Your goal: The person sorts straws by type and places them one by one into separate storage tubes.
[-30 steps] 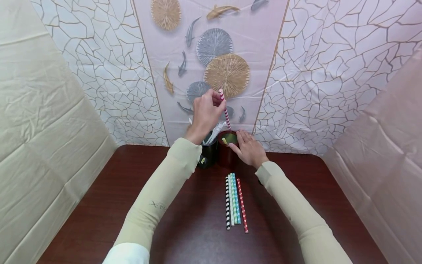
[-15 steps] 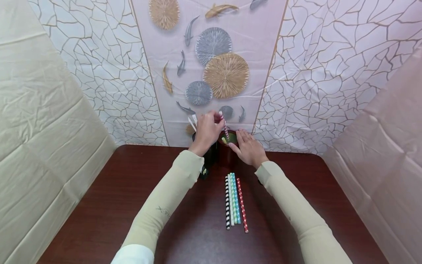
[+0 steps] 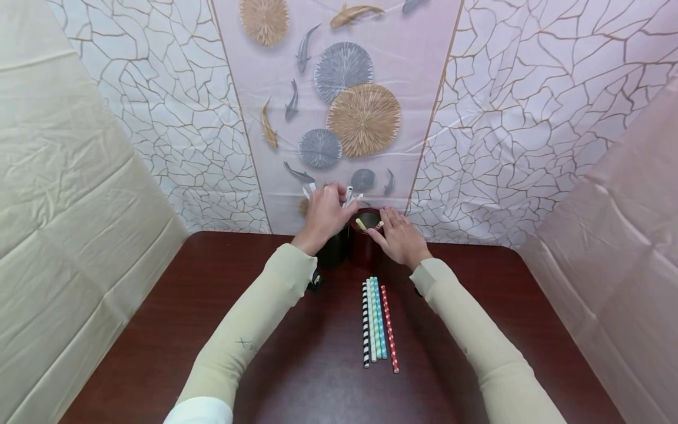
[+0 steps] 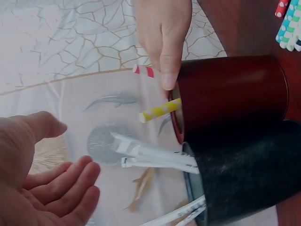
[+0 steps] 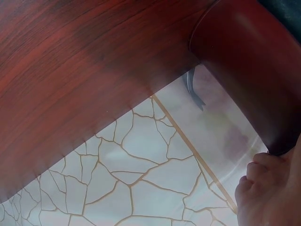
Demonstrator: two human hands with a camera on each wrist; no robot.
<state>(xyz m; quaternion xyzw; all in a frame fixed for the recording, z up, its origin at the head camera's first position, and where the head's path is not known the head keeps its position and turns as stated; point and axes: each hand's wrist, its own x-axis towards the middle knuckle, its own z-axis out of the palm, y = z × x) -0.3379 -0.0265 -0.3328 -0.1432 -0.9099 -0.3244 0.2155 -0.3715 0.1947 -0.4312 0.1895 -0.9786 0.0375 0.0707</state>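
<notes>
My left hand (image 3: 324,215) is over the black cup (image 3: 332,252), beside the white paper-wrapped sticks (image 4: 155,155) that lean out of it. Its fingers are loosely bent with nothing between them in the left wrist view. The dark red cup (image 3: 365,250) stands close against the black one. From its mouth stick out a yellow straw (image 4: 160,111) and a pink-and-white striped straw (image 4: 144,71). My right hand (image 3: 404,238) rests on the red cup's right rim, fingers extended, thumb at the front edge near the striped straw.
Several patterned paper straws lie on the brown table (image 3: 296,377) in front of the cups: a black-striped straw (image 3: 365,324), pale green and blue ones, and a red dotted straw (image 3: 389,330) slightly apart. A patterned cloth wall (image 3: 477,147) rises just behind the cups.
My left hand came down with the striped straw to the red cup, let it go inside, and moved left over the black cup. The right hand stayed on the rim.
</notes>
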